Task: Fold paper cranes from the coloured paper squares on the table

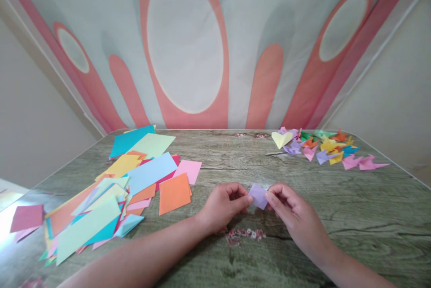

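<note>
A small purple square of folded paper (258, 196) is held between my two hands, just above the table, with one corner pointing down. My left hand (227, 205) pinches its left corner between thumb and fingers. On the opposite corner, my right hand (291, 207) has a similar pinch. The other fingers of both hands are curled in and partly hidden.
Loose coloured paper sheets (153, 173) lie in an overlapping pile on the left of the wood-patterned table (229, 158). Several folded paper figures (325, 156) stand at the back right. Behind the table hangs a printed backdrop (185, 45).
</note>
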Available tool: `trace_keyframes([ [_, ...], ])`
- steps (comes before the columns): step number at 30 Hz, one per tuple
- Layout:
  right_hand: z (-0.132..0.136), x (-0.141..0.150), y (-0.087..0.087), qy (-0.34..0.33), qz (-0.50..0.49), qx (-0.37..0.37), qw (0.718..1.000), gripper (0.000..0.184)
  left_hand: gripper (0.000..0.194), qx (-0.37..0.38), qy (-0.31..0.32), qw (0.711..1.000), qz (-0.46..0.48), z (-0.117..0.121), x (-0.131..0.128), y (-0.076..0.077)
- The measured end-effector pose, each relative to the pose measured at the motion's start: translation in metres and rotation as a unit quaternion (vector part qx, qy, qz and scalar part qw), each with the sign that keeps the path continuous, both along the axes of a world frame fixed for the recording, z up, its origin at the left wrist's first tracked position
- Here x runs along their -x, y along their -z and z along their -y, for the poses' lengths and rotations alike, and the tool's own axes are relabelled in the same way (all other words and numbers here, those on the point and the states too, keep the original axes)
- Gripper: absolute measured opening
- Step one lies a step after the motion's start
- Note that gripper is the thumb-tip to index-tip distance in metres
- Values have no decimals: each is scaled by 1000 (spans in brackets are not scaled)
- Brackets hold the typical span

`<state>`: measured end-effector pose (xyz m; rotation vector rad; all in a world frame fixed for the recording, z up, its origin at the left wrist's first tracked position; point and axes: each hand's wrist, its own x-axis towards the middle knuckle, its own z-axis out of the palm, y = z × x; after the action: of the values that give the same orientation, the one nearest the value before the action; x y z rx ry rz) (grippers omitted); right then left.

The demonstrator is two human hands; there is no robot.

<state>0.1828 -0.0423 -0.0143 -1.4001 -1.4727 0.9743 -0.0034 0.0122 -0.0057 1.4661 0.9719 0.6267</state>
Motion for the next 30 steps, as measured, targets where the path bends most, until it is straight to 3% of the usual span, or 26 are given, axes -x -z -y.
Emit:
trace_keyframes([
  [7, -1, -2, 3, 3, 3, 3, 1000, 28, 24, 1, -24, 1000, 9, -3, 2, 5],
  [16, -7, -9, 3, -14, 41, 51, 998, 32, 18, -80, -22, 994, -67, -3, 7, -2],
  [23, -8, -3, 7, -58, 41, 68, 995, 32, 17, -96, -10, 992, -78, 1, 3, 0],
  [30, -5, -1, 0, -55, 63, 50, 995, 36, 22, -57, 8, 996, -65, 5, -3, -3],
])
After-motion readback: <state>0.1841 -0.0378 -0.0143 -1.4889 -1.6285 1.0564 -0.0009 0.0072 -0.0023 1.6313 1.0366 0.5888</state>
